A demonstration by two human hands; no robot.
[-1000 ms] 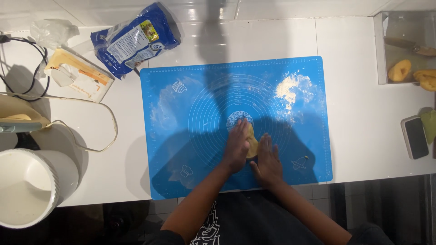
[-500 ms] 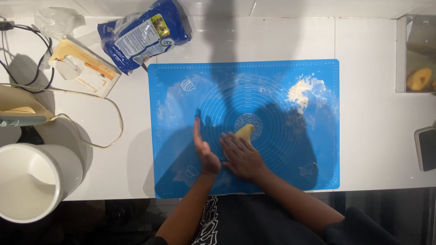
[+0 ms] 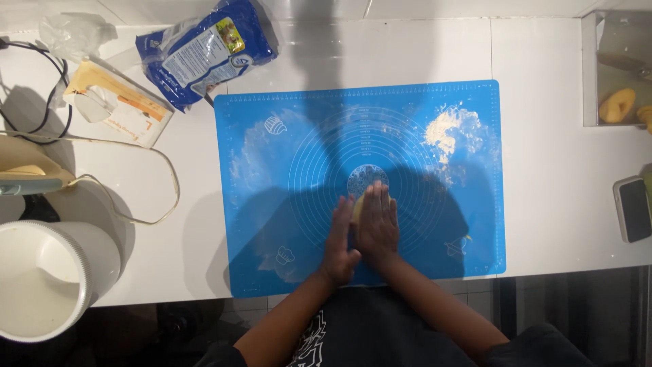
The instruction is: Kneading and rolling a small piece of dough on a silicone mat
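At my far left stands a big round white plastic bucket (image 3: 42,285), and above it a thin pale cord (image 3: 146,160) loops over the white countertop (image 3: 543,170) past a flat tan paper packet (image 3: 119,102) and a crinkled blue plastic flour bag (image 3: 204,51). In front of me lies the wide blue silicone baking mat (image 3: 299,136) printed with white rings.

My left hand (image 3: 341,241) stands on edge, fingers straight and together, pressed flat against a small yellow lump of dough (image 3: 356,207) — only a sliver of it shows between my palms, just below the mat's centre ring. My right hand (image 3: 377,224) lies over it from the other side, fingers likewise flat and extended, not curled. I judge I am rolling the lump between my palms to shape it; the next move calls for even pressure so it does not smear.

Further right, a patch of loose white flour (image 3: 448,132) dusts the mat. Beyond it — a clear container (image 3: 591,75) holding shaped yellow dough pieces (image 3: 617,105), and a dark phone (image 3: 635,207) at the counter's edge.
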